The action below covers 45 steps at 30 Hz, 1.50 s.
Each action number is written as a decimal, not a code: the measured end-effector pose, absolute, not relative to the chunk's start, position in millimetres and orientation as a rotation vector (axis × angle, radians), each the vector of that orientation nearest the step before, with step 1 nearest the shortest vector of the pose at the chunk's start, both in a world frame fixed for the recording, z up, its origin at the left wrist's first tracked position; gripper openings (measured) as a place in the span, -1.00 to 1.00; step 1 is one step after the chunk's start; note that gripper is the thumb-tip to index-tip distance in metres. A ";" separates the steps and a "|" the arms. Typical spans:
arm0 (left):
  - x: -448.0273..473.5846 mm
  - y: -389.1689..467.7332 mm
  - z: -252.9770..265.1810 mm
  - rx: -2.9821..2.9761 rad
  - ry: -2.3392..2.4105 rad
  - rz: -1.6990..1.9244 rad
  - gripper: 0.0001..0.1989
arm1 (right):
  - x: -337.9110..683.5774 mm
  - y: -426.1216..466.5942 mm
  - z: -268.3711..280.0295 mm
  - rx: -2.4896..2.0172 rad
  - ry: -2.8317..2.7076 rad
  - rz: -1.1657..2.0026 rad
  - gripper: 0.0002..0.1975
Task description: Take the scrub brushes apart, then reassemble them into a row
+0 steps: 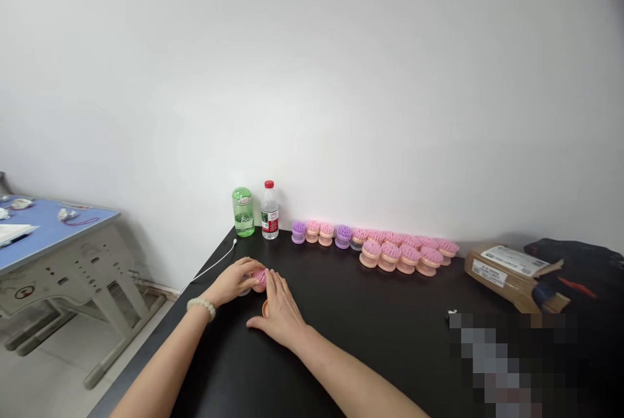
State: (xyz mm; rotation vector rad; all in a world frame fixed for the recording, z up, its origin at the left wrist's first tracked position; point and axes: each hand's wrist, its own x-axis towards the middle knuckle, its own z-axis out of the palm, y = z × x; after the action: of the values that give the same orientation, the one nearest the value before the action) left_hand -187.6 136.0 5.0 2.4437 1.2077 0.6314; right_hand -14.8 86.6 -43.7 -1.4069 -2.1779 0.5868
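Observation:
My left hand (pixel 238 283), with a beaded bracelet at the wrist, is curled at the left side of a pink bristled scalp brush (pixel 260 280). A greyish piece shows partly below its fingers. My right hand (pixel 280 314) reaches from the other side, its fingers stretched out against the pink bristles and its thumb spread away. Under that palm an orange-rimmed round piece (pixel 264 309) peeks out, mostly hidden. Further back, several similar pink scalp brushes (pixel 390 255) stand grouped on the black table (pixel 331 340), with a purple one (pixel 343 236) beside them.
A green bottle (pixel 244 213) and a red-capped water bottle (pixel 270 213) stand by the wall. A white cable (pixel 212 268) runs over the left edge. At right lie a cardboard package (pixel 502 272) and a black bag (pixel 575 275). A blue-topped desk (pixel 53 229) is at far left.

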 end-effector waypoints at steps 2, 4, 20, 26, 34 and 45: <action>-189.1 139.4 10.6 2.448 1.193 0.641 -0.69 | -8.2 83.0 -43.8 -1.395 -2.177 0.614 0.21; -189.3 135.3 13.2 2.449 1.218 0.669 -0.65 | 4.7 73.6 -47.0 -1.392 -2.164 0.631 0.18; -150.3 67.4 -15.2 2.814 1.711 0.423 -0.72 | 207.8 92.0 -19.4 -1.836 -1.865 -0.112 -0.31; -177.1 67.3 -29.2 2.871 1.718 0.475 -0.58 | 251.2 124.7 -4.6 -1.955 -1.881 -0.195 -0.37; -147.0 69.1 -30.5 2.972 1.469 0.698 -0.39 | 223.8 140.4 3.4 -1.856 -1.930 -0.152 -0.64; -39.9 39.8 13.0 2.254 1.005 0.901 -0.45 | 164.8 23.2 -8.0 -1.525 -1.764 0.415 -0.51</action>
State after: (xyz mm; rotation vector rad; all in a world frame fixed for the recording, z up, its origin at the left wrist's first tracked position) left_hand -39.9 39.8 13.0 2.2539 1.0053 0.9009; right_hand 164.8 23.2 -8.0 -1.5253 -1.7636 0.4148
